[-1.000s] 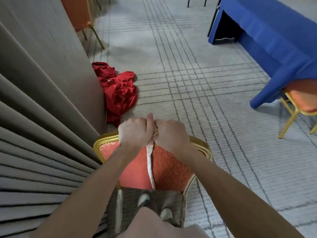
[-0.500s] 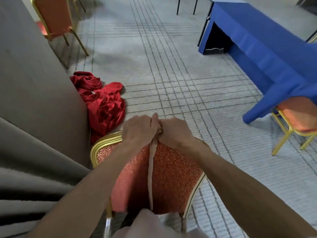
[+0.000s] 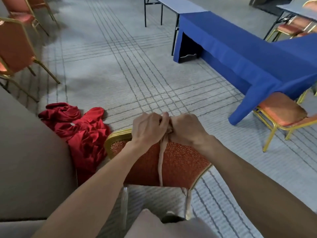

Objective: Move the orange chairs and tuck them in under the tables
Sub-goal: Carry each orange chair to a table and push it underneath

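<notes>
**Ana:** What is the biggest thing here?

**Ben:** The grey carpet (image 3: 120, 66) with dark lines. It covers the whole floor. A plain grey wall (image 3: 30, 160) stands close on the left.

**Ana:** And on the right?

**Ben:** A long worktop (image 3: 240, 54) with a blue cloth hanging over it. A bare worktop (image 3: 178, 6) with thin black legs stands just behind it.

**Ana:** Where is the orange chair?

**Ben:** The orange chair (image 3: 180, 160) is right in front of the person. We see its back, with a gold rim. It is near the grey wall and well apart from the blue worktop, with open carpet in between.

**Ana:** Are there more chairs?

**Ben:** Yes. A tucked chair (image 3: 281, 110) sits partly under the corner of the blue cloth. Its seat and gold legs stick out. Two side chairs (image 3: 15, 48) stand on the far left.

**Ana:** What is the red heap?

**Ben:** A crumpled red cloth (image 3: 85, 134) on the carpet. It lies between the grey wall and the orange chair.

**Ana:** What are the hands doing?

**Ben:** The left grip (image 3: 147, 127) and the right grip (image 3: 187, 129) sit side by side, touching. Both have their fingers curled over the top of the orange chair.

**Ana:** And the smallest thing?

**Ben:** A pale strap (image 3: 162, 157). It comes out from between the two hands and runs down the middle of the chair back.
</notes>
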The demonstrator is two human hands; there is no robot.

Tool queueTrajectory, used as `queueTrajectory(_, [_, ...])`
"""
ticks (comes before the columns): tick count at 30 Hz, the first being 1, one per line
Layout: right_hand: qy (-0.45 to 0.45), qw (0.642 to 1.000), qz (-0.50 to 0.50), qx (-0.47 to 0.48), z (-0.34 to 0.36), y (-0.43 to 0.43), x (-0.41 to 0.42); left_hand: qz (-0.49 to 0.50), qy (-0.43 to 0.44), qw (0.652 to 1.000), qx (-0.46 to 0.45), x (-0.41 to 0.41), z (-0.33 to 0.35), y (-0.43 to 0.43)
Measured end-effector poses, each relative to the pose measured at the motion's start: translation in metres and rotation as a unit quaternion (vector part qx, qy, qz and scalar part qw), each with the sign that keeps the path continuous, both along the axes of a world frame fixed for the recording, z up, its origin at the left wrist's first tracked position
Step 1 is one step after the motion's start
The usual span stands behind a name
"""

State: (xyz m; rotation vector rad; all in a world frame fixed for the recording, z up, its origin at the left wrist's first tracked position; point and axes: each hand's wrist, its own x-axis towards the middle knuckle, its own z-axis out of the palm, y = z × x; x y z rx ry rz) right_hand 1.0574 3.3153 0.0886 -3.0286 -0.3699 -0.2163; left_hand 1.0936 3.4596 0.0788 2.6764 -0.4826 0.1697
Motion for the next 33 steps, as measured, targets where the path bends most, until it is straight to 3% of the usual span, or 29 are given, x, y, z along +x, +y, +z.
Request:
queueTrajectory(5, [0.029, 0.999, -0.005, -0.041, -0.036, -0.011, 0.015, -0.036, 0.015, 0.999, 0.029, 0.019, -0.031, -0.01])
queueTrajectory(9, [0.072, 0.997, -0.007, -0.023, -0.059, -0.017, 0.043, -0.047, 0.027, 0.997, 0.049, 0.051, -0.06, -0.019])
queueTrajectory(15, [0.152, 0.988, -0.002, -0.023, -0.072, -0.043, 0.111, -0.061, 0.047, 0.997, 0.02, 0.115, -0.092, -0.047])
queueTrajectory(18, [0.144, 0.989, -0.005, -0.01, -0.064, -0.07, 0.154, -0.088, 0.03, 0.996, -0.002, 0.166, -0.089, -0.072])
queueTrajectory(25, [0.076, 0.988, -0.12, 0.055, -0.047, -0.12, 0.281, -0.113, -0.014, 0.992, -0.047, 0.303, -0.052, -0.129])
queueTrajectory(30, [0.02, 0.989, -0.124, 0.084, -0.042, -0.154, 0.342, -0.196, -0.056, 0.978, -0.043, 0.375, -0.05, -0.155])
queueTrajectory(33, [0.021, 0.988, -0.127, 0.087, -0.041, -0.172, 0.377, -0.183, -0.069, 0.98, -0.035, 0.409, -0.049, -0.172])
